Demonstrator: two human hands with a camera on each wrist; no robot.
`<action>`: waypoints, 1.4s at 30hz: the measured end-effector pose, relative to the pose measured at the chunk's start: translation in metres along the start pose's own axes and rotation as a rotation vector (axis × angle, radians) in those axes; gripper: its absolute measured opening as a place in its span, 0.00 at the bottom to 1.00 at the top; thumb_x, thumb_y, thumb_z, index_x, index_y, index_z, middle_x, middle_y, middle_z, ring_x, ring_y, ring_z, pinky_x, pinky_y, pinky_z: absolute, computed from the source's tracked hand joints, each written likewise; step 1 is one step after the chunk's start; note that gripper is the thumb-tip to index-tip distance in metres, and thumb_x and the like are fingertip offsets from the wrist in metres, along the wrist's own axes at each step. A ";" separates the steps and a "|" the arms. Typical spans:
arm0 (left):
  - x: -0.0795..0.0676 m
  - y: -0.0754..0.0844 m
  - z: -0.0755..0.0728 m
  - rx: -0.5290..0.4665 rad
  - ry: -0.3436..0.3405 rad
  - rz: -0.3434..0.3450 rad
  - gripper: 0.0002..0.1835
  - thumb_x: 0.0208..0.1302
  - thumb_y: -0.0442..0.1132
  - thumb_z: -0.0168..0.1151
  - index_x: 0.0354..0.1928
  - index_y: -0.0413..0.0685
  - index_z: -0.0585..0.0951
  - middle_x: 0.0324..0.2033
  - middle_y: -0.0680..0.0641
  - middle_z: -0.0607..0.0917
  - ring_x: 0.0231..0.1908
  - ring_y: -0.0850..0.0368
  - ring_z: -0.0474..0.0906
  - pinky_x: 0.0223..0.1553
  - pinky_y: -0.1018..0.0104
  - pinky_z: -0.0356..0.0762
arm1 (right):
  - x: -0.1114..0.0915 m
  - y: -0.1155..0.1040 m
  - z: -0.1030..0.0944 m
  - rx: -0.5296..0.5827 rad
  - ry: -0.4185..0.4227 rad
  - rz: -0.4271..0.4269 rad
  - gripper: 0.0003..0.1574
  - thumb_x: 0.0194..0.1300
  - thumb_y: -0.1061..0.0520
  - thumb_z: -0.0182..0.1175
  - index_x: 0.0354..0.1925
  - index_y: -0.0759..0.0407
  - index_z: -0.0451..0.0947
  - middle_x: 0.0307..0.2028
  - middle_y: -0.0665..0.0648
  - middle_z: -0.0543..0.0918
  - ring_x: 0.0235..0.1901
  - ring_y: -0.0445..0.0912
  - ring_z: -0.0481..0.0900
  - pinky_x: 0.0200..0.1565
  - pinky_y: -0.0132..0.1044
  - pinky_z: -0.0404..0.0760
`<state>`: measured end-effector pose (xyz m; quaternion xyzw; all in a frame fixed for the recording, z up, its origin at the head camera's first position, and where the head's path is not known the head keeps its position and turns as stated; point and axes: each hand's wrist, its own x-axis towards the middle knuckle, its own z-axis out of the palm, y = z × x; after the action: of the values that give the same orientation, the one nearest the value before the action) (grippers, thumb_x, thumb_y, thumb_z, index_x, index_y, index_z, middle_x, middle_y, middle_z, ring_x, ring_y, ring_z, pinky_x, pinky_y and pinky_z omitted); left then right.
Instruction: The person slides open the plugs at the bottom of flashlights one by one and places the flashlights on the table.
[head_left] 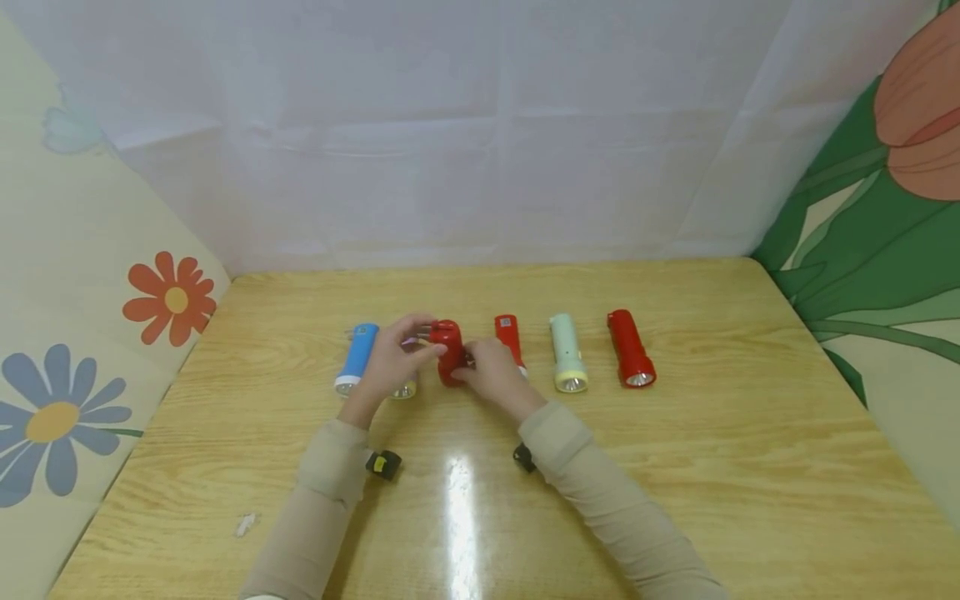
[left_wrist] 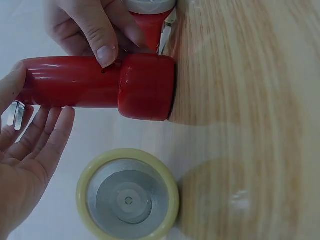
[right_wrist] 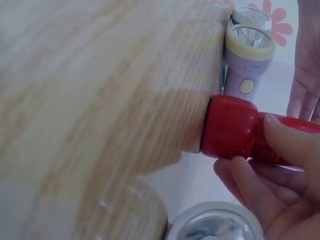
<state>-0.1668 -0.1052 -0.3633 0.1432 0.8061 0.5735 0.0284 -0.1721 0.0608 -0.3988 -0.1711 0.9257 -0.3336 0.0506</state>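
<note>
A red flashlight (head_left: 450,354) stands upright at the middle of the row, its wide head down at the wooden table. At the upper end, my left hand (head_left: 392,360) holds it between thumb and fingers, and metal plug prongs (left_wrist: 16,115) stick out beside that palm. My right hand (head_left: 497,377) pinches the body just above the head, thumb (right_wrist: 287,137) on one side and fingers on the other. Behind my left hand lies a lilac flashlight (right_wrist: 242,85) with a yellow rim, partly hidden in the head view. Another red flashlight (head_left: 507,335), white-rimmed, lies partly behind my right hand.
A blue flashlight (head_left: 360,354) lies at the left end of the row. To the right lie a mint-green flashlight (head_left: 566,346) and a further red one (head_left: 630,346). A small white scrap (head_left: 246,523) is on the table (head_left: 712,467) near the front left.
</note>
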 end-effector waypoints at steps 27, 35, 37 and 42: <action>0.023 -0.026 0.005 0.033 0.114 -0.145 0.25 0.57 0.45 0.63 0.55 0.44 0.71 0.47 0.44 0.78 0.47 0.50 0.74 0.50 0.57 0.71 | -0.003 -0.007 0.001 0.072 0.040 0.101 0.13 0.60 0.54 0.60 0.39 0.63 0.80 0.29 0.53 0.82 0.26 0.41 0.75 0.29 0.29 0.75; 0.027 -0.030 0.009 0.006 0.119 -0.181 0.31 0.52 0.38 0.68 0.58 0.44 0.67 0.47 0.43 0.78 0.46 0.49 0.74 0.48 0.57 0.73 | -0.001 -0.009 0.002 0.088 0.050 0.113 0.11 0.60 0.56 0.61 0.37 0.62 0.79 0.28 0.54 0.81 0.25 0.41 0.75 0.27 0.29 0.75; 0.027 -0.030 0.011 0.026 0.127 -0.184 0.32 0.53 0.39 0.67 0.59 0.45 0.66 0.47 0.43 0.78 0.45 0.49 0.75 0.47 0.57 0.73 | -0.002 -0.009 0.003 0.085 0.058 0.118 0.11 0.60 0.56 0.61 0.37 0.63 0.79 0.27 0.54 0.81 0.25 0.42 0.75 0.26 0.29 0.75; 0.028 -0.026 0.014 0.114 0.159 -0.229 0.33 0.54 0.43 0.66 0.61 0.50 0.64 0.47 0.44 0.78 0.46 0.51 0.75 0.46 0.58 0.75 | -0.002 -0.011 0.003 0.085 0.079 0.130 0.12 0.60 0.55 0.60 0.36 0.65 0.79 0.22 0.53 0.78 0.21 0.43 0.73 0.22 0.30 0.72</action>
<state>-0.1953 -0.0925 -0.3891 0.0056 0.8480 0.5295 0.0215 -0.1666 0.0519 -0.3945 -0.0951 0.9212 -0.3750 0.0425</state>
